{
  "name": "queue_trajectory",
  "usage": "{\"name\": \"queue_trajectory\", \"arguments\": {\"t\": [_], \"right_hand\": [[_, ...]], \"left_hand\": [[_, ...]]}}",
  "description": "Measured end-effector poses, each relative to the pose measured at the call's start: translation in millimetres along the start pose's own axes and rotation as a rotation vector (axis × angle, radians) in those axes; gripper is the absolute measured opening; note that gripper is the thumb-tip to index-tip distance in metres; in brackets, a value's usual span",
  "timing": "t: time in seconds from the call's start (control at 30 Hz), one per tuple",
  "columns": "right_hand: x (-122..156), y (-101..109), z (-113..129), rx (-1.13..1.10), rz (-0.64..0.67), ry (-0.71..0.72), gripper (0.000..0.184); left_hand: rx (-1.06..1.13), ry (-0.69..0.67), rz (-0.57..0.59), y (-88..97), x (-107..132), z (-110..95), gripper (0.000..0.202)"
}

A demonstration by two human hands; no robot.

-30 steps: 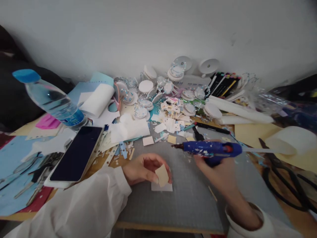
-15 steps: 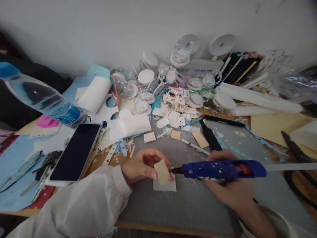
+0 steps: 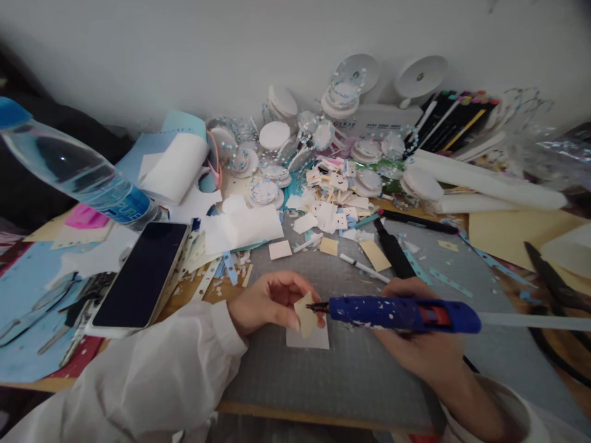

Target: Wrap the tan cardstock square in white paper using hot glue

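Observation:
Between thumb and fingers, my left hand (image 3: 272, 303) pinches a small cream paper piece (image 3: 305, 321), tilted up over the mat. Under it on the grey cutting mat (image 3: 355, 381) lies a white paper square (image 3: 300, 339). My right hand (image 3: 420, 351) is wrapped around a blue hot glue gun (image 3: 373, 312) with a pale glue stick (image 3: 530, 321) out of its back end. The gun's dark nozzle points left and overlaps the cream piece; whether it touches cannot be told. Just behind the gun lies a black-handled tool (image 3: 392, 251).
A phone (image 3: 143, 277) and a water bottle (image 3: 87, 169) are at the left. Round white paper pieces (image 3: 274, 135) and a heap of paper cutouts (image 3: 332, 191) crowd the back. Large scissors (image 3: 554, 283) lie at the right, a white pen (image 3: 362, 267) mid-mat.
The glue gun has moved left, its nozzle now over the face of the cream paper piece instead of at its right edge. The left hand has shifted slightly. The view has tilted a little.

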State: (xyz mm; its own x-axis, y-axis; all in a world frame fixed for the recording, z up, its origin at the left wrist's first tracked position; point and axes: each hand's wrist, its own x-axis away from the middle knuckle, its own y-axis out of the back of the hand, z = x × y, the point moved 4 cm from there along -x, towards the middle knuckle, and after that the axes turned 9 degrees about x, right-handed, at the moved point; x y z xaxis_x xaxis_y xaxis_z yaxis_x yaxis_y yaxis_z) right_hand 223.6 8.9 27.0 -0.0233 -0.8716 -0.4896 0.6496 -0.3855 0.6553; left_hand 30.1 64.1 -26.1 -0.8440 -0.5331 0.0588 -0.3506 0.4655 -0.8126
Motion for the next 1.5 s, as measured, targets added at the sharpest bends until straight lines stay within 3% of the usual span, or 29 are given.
{"name": "queue_trajectory", "arguments": {"t": [0.37,1.17,1.5], "right_hand": [[-0.4,-0.8,-0.2,0.027,0.033,0.020,0.018],[3.6,0.9,-5.8,0.104,0.018,0.008,0.017],[1.4,2.8,-0.7,0.096,0.033,0.069,0.015]], "left_hand": [[-0.036,0.017,-0.060,1.2,0.6,-0.3,0.041],[-0.069,-0.084,-0.129,-0.9,-0.3,-5.9,0.038],[-0.084,-0.094,-0.175,1.3,0.5,-6.7,0.039]]}}
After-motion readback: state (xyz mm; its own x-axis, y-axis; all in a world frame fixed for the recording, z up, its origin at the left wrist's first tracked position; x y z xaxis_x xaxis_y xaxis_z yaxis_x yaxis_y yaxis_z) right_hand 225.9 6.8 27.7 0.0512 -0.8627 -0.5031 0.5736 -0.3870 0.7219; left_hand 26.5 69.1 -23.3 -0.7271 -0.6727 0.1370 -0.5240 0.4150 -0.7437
